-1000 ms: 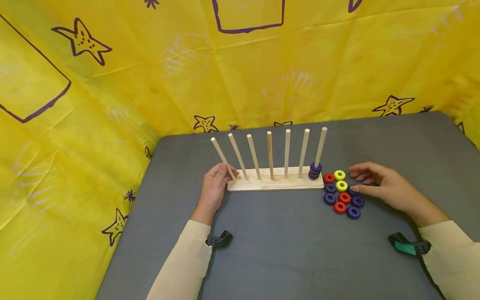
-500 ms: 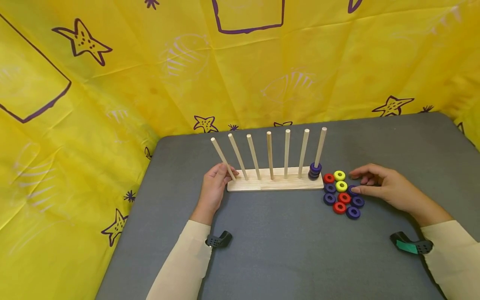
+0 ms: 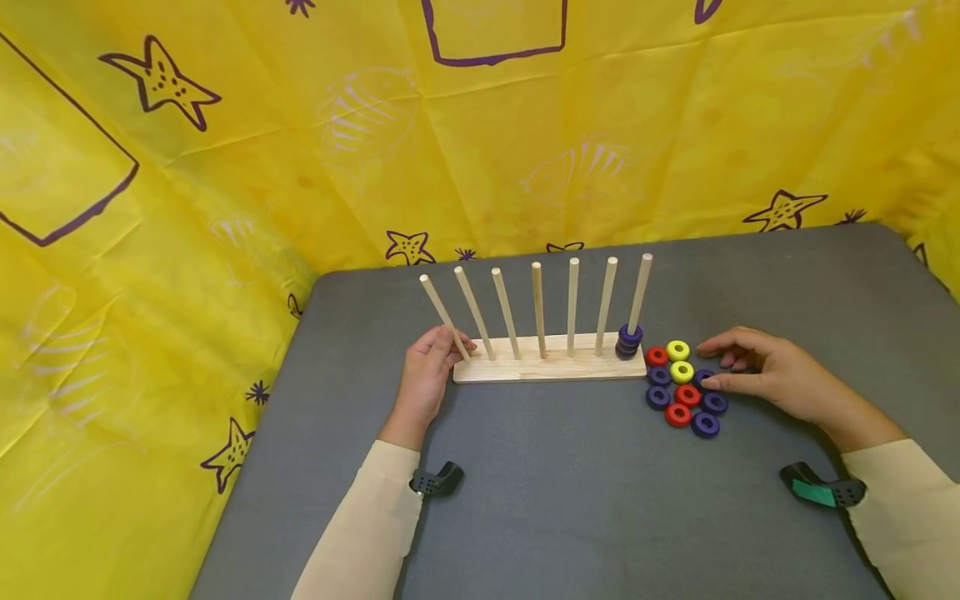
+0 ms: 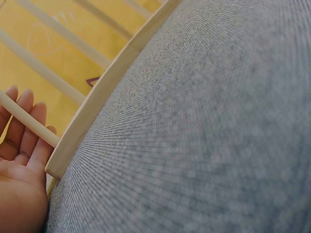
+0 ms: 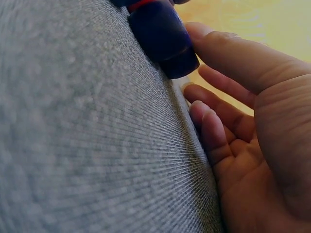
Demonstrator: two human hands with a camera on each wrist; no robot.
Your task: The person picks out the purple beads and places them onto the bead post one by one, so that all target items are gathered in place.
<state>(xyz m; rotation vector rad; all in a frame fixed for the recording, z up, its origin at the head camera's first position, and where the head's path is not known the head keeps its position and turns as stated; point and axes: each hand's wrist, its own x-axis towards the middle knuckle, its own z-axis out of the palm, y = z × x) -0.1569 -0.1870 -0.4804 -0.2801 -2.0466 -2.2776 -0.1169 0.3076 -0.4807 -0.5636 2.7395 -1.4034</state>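
Note:
A wooden peg board stands on the table with a row of several upright pegs. Blue rings are stacked low on its rightmost peg. At the board's left end is my left hand, its fingers loosely extended behind the leftmost peg. To the right of the board my right hand hovers low, thumb and fingers spread apart. Its thumb tip lies at a blue ring, partly covering it in the head view. In the right wrist view the thumb seems to touch a blue ring.
Between the board and my right hand lie loose rings: red, yellow and blue, flat and close together. A yellow patterned cloth hangs behind the grey table.
Almost nothing differs. My right hand has shifted very slightly, its thumb staying at the blue ring. The left hand and the board keep their places.

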